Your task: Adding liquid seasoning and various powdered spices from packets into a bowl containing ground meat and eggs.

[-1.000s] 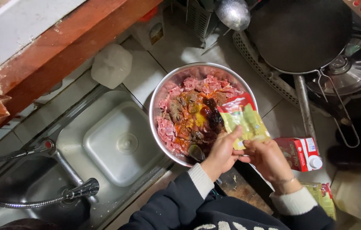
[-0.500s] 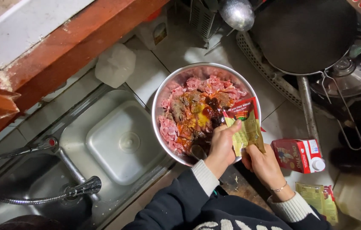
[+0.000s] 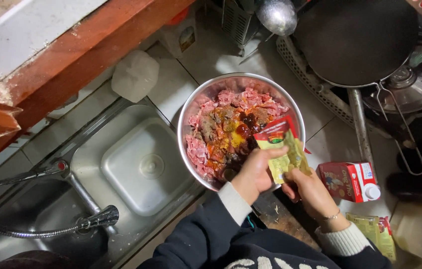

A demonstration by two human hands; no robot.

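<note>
A round metal bowl holds pink raw meat pieces with brown and yellow spices and dark red sauce on top. Over the bowl's near right rim both my hands grip a small red, yellow and green seasoning packet. My left hand pinches its left side. My right hand holds its right side and lower corner. The packet is folded and tilted toward the meat.
A steel sink with a flexible tap lies to the left. A red carton and another packet sit to the right. A black pan, a lid, a ladle and a white bag lie behind.
The packet has been folded smaller and squeezed between both hands. My hands have stayed at the bowl's near rim.
</note>
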